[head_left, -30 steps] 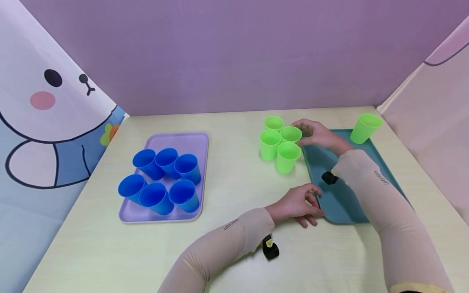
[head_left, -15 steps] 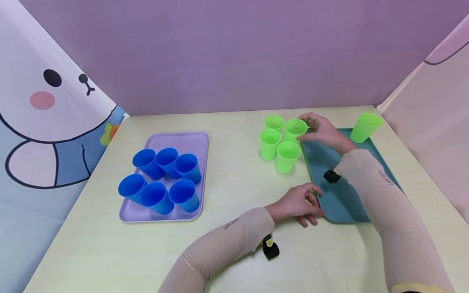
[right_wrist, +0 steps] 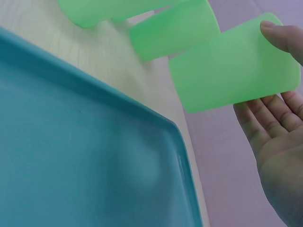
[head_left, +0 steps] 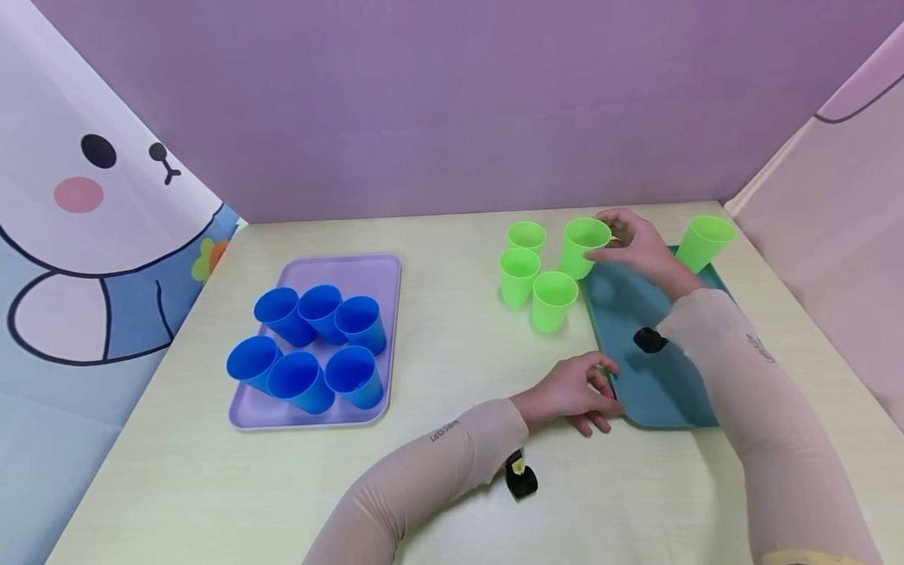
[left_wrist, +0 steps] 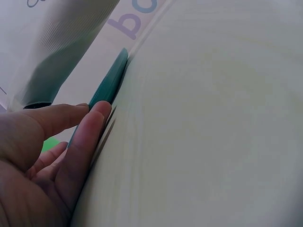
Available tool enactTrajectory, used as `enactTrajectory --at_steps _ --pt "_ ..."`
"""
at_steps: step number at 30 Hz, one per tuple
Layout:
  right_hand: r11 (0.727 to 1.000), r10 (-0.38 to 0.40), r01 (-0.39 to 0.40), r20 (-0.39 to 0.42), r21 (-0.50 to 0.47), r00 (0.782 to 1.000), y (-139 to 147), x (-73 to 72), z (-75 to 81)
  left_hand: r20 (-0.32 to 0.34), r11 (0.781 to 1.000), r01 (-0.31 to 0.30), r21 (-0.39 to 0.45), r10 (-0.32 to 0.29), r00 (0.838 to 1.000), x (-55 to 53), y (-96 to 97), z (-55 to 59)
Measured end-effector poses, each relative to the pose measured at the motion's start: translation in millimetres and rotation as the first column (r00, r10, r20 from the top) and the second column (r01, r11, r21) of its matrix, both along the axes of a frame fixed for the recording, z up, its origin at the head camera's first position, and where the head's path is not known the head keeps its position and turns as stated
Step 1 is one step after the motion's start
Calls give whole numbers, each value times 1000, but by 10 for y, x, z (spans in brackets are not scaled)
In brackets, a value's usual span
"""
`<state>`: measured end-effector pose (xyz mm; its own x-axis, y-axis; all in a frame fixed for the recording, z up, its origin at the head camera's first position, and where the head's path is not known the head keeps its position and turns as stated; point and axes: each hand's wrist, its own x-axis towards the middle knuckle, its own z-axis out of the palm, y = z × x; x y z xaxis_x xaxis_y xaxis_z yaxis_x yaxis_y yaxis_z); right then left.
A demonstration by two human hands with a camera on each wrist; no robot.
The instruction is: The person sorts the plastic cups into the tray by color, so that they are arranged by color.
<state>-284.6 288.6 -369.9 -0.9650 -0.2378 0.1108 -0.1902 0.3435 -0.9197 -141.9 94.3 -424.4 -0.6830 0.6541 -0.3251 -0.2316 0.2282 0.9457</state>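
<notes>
A green plastic cup point(head_left: 585, 245) is held at its side between the thumb and fingers of my right hand point(head_left: 639, 249). In the right wrist view the thumb lies on one side of this cup point(right_wrist: 236, 66) and the fingers on the other. Its base overlaps the far left corner of the teal tray point(head_left: 636, 384). My left hand point(head_left: 568, 392) pinches the tray's near left rim, its fingertips on either side of the edge point(left_wrist: 106, 85) in the left wrist view. Three more green cups point(head_left: 554, 302) stand upright left of the held one.
Another green cup point(head_left: 706, 242) stands at the teal tray's far right corner. On the left, a purple tray point(head_left: 353, 271) bears several blue cups point(head_left: 301, 382) in two rows. A purple wall point(head_left: 459, 110) closes off the back of the table point(head_left: 452, 337).
My right hand has drawn the green cup out of the cluster, up and to the right, to the teal tray's far left corner. The left hand has stayed put.
</notes>
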Motion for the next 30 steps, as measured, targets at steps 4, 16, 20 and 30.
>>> enactTrajectory --at_steps 4,16,20,30 --pt "998 -51 50 -20 -30 999 25 25 9 3 1000 -3 5 3 1000 -2 1 -3" --pt "967 -244 236 -81 -97 967 213 106 -35 2 1000 -10 0 10 1000 -1 5 -15" --pt "947 -318 311 -82 -84 945 272 135 -53 2 1000 -11 2 11 1000 -1 8 -19" --pt "871 -492 492 -64 -18 868 357 212 -118 -5 1000 -13 12 13 1000 -1 8 -28"
